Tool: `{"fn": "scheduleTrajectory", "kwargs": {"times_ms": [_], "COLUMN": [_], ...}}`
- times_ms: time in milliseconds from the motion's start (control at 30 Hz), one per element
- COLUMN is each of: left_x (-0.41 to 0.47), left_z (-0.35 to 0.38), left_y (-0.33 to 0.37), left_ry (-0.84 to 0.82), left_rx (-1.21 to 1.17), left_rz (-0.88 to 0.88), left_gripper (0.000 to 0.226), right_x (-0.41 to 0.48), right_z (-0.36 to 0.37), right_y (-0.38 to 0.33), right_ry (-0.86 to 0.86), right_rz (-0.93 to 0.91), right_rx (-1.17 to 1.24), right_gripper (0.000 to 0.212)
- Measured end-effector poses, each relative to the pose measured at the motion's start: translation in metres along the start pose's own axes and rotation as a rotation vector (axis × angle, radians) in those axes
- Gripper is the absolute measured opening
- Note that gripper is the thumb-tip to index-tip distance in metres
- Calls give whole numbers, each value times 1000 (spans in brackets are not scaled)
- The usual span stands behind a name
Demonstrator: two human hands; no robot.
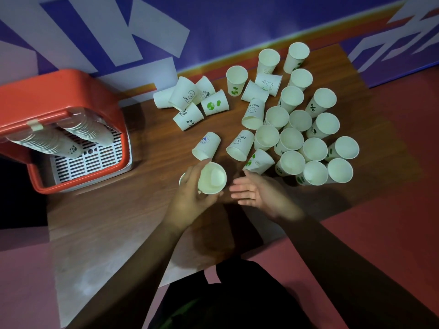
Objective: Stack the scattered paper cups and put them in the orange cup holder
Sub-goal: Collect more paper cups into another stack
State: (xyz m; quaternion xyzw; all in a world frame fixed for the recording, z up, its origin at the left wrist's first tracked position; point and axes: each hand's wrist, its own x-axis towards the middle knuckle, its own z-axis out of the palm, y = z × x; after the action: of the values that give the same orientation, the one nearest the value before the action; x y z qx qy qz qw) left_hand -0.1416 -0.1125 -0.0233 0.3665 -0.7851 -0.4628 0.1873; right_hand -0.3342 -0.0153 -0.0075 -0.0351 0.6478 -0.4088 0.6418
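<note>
The left hand (192, 198) curls its fingers round a held cup (212, 178), whose mouth tilts up toward the camera; whether more cups nest beneath it I cannot tell. The right hand (257, 194) sits just beside it, empty, with the palm showing and the fingers straight and loose. Just beyond its fingertips a tipped cup (260, 161) with green print lies on its side, its long axis running away and to the right, so the right hand is nearer to it. Past that the upright cups (313, 148), thin white paper with rolled rims, crowd together on the dark wooden table (123, 222). Far left, the glossy orange cup holder (71, 91) carries two nested stacks (47, 142), well apart from both hands.
</note>
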Motion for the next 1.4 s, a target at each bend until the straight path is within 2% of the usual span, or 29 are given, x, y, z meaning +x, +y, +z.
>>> {"fn": "scheduleTrajectory", "kwargs": {"times_ms": [100, 167, 333, 467, 567, 733, 867, 1000, 1100, 1200, 1267, 1400], "left_x": [0, -1, -3, -7, -9, -11, -11, -8, -6, -4, -4, -4], "left_z": [-14, -26, -49, -53, -49, -38, -28, -34, -48, -64, -71, -74], "left_y": [0, -1, -16, -22, -25, -37, -45, -47, -32, -12, -5, -8], "left_ry": [95, 138, 132, 94, 41, -17, -52, -194, -108, -24, -59, -74], "left_rx": [-184, -245, -205, -54, 2, 60, 153, 144, -35, -289, -354, -380], "left_rz": [-105, -136, -186, -237, -276, -275, -294, -360, -391, -362, -331, -293], "left_gripper": [78, 75, 78, 81, 82, 79, 85, 98, 85, 81, 81, 65], "right_x": [15, 28, 56, 76, 81, 70, 39, 11, 0, 5, 9, 17], "right_z": [-14, -19, -14, -13, -13, -16, -9, 15, 38, 58, 70, 83], "right_y": [4, 6, -3, -3, 1, 23, 42, 39, 23, 11, 8, 11], "right_ry": [314, 448, 557, 634, 651, 602, 515, 363, 241, 169, 149, 138], "right_rz": [-32, -17, -22, -25, -53, -56, -136, -240, -358, -463, -517, -645], "right_rx": [-81, -116, -199, -188, -204, -149, -225, -267, -351, -473, -570, -693], "right_gripper": [40, 45, 53, 62, 58, 54, 45, 42, 40, 54, 61, 66]}}
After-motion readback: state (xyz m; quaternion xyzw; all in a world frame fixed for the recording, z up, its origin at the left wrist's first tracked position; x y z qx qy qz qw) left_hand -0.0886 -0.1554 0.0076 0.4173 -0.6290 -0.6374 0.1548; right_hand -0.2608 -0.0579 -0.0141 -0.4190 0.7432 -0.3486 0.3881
